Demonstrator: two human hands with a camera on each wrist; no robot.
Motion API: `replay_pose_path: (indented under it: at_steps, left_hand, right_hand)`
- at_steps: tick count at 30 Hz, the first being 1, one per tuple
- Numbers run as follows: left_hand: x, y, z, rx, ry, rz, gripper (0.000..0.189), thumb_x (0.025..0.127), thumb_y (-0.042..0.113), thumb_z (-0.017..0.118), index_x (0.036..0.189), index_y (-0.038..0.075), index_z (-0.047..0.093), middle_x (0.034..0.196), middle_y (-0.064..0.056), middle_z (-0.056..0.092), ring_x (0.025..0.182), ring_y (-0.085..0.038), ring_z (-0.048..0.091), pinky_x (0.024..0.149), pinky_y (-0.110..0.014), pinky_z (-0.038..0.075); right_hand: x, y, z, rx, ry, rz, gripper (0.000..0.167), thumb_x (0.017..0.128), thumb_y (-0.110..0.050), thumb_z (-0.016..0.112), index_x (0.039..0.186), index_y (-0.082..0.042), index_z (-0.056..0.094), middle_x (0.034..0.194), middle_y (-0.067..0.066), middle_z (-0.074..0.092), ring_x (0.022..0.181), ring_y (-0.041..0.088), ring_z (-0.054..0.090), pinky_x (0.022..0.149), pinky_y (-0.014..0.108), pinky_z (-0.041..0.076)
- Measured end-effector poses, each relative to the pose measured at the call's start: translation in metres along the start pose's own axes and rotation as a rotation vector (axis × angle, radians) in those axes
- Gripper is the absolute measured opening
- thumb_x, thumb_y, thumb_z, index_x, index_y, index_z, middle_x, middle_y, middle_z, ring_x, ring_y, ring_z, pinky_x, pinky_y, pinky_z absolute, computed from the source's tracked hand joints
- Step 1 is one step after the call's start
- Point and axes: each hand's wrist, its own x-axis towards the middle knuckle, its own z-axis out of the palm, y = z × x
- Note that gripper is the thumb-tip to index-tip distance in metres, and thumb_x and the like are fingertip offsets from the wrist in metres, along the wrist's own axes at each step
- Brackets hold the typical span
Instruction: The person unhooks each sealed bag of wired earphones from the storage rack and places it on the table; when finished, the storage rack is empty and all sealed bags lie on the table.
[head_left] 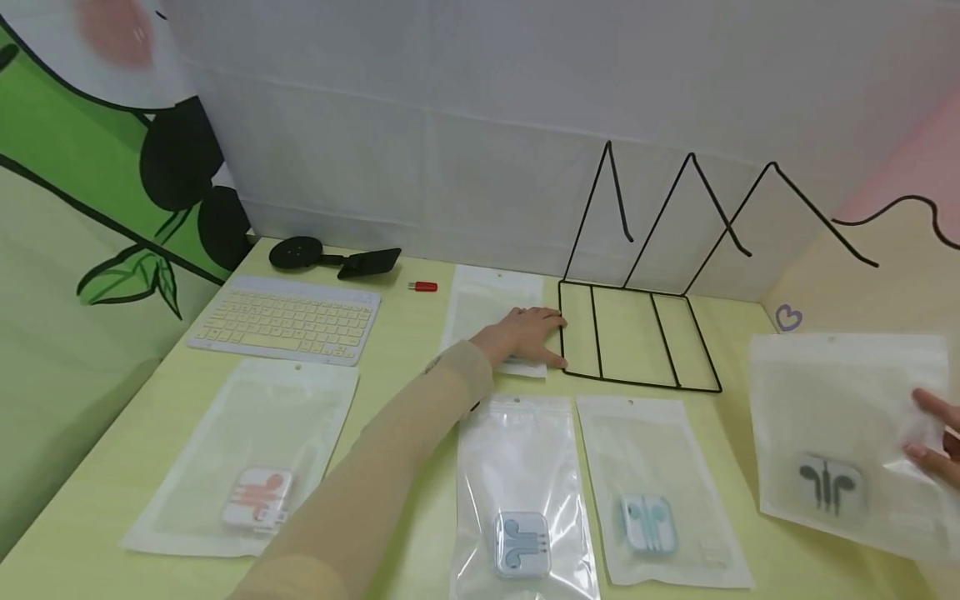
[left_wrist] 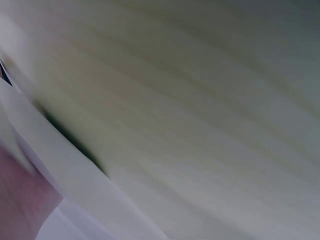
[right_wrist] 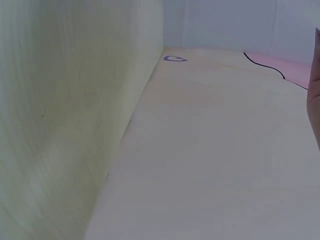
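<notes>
On the right in the head view, my right hand (head_left: 941, 437) holds a frosted zip bag (head_left: 847, 400) by its right side, with dark earphones (head_left: 828, 485) in a clear case inside. My left hand (head_left: 528, 333) reaches over another frosted bag (head_left: 491, 296), fingertips at the left bar of a black wire rack (head_left: 600, 333). That rack lies flat at the back, its bent prongs rising against the backdrop. A little of the palm (left_wrist: 25, 200) shows in the left wrist view. At the right wrist view's edge is part of the right hand (right_wrist: 314, 95).
Bags with pink (head_left: 257, 498), blue (head_left: 522, 544) and teal earphones (head_left: 648, 523) lie along the front of the table. Behind are a white keyboard (head_left: 288, 318), a black folding stand (head_left: 296, 252) and a red USB stick (head_left: 425, 287). A fabric backdrop closes off the back.
</notes>
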Motion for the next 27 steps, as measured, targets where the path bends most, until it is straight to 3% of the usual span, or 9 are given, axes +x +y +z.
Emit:
replay_pose_path:
  at_steps: [3,5,7,9,12,16,23,27]
  left_hand:
    - [0.0,0.0,0.0,0.006,0.0,0.001,0.086,0.08,0.073,0.051,0.149,0.029,0.025,0.157,0.002,0.017,0.144,-0.02,0.016,0.115,-0.048,0.016]
    - [0.0,0.001,0.0,0.007,0.004,0.001,0.086,0.08,0.072,0.051,0.149,0.029,0.025,0.157,0.002,0.018,0.144,-0.02,0.017,0.115,-0.048,0.016]
    - [-0.001,0.001,-0.001,0.004,0.006,0.002,0.086,0.08,0.072,0.052,0.149,0.028,0.026,0.157,0.002,0.018,0.144,-0.02,0.017,0.115,-0.048,0.016]
    - [-0.001,0.002,-0.001,0.0,0.006,0.002,0.086,0.08,0.071,0.052,0.149,0.028,0.026,0.157,0.002,0.019,0.144,-0.02,0.017,0.115,-0.048,0.016]
    - [-0.002,0.002,-0.002,0.002,0.005,0.001,0.085,0.081,0.071,0.052,0.149,0.028,0.026,0.157,0.002,0.018,0.144,-0.019,0.017,0.115,-0.048,0.016]
    - [-0.003,0.002,-0.002,-0.004,0.008,0.0,0.085,0.081,0.071,0.052,0.149,0.028,0.026,0.157,0.002,0.019,0.144,-0.019,0.016,0.115,-0.048,0.016]
    - [-0.002,0.002,-0.001,-0.002,0.003,0.001,0.085,0.081,0.071,0.052,0.149,0.028,0.025,0.157,0.003,0.018,0.145,-0.019,0.015,0.115,-0.047,0.015]
    - [-0.001,0.001,0.0,0.005,0.007,-0.001,0.084,0.081,0.07,0.052,0.149,0.028,0.026,0.157,0.003,0.018,0.144,-0.019,0.015,0.115,-0.047,0.016]
  right_hand:
    - [-0.002,-0.001,0.008,0.283,-0.039,-0.109,0.069,0.092,0.013,0.047,0.148,-0.024,0.033,0.11,-0.028,0.053,0.087,-0.014,0.056,0.052,0.015,0.05]
    - [-0.003,0.0,0.012,0.423,-0.072,-0.169,0.066,0.091,0.017,0.043,0.147,-0.017,0.035,0.109,-0.02,0.061,0.086,-0.008,0.062,0.052,0.018,0.052]
    - [-0.003,0.003,0.014,0.587,-0.128,-0.17,0.064,0.092,0.019,0.04,0.146,-0.016,0.037,0.109,-0.013,0.065,0.087,-0.002,0.065,0.053,0.021,0.053]
    - [-0.003,0.006,0.016,0.685,-0.168,-0.162,0.064,0.092,0.02,0.037,0.146,-0.014,0.037,0.112,-0.01,0.065,0.089,0.001,0.065,0.054,0.023,0.055]
    - [-0.004,0.01,0.017,0.702,-0.203,-0.124,0.065,0.092,0.021,0.036,0.147,-0.014,0.036,0.119,-0.013,0.061,0.094,0.001,0.064,0.054,0.027,0.056]
    - [-0.006,0.014,0.022,0.608,-0.217,-0.113,0.065,0.089,0.023,0.038,0.147,-0.006,0.031,0.128,-0.016,0.054,0.098,-0.001,0.062,0.055,0.029,0.056]
    - [-0.01,0.013,0.025,0.019,-0.244,-0.034,0.063,0.092,0.007,0.052,0.149,-0.011,0.03,0.124,-0.03,0.042,0.093,-0.014,0.054,0.055,0.03,0.055]
    - [-0.009,0.01,0.025,-0.102,-0.281,-0.028,0.06,0.09,0.001,0.06,0.145,-0.012,0.038,0.117,-0.036,0.046,0.091,-0.015,0.054,0.055,0.025,0.053]
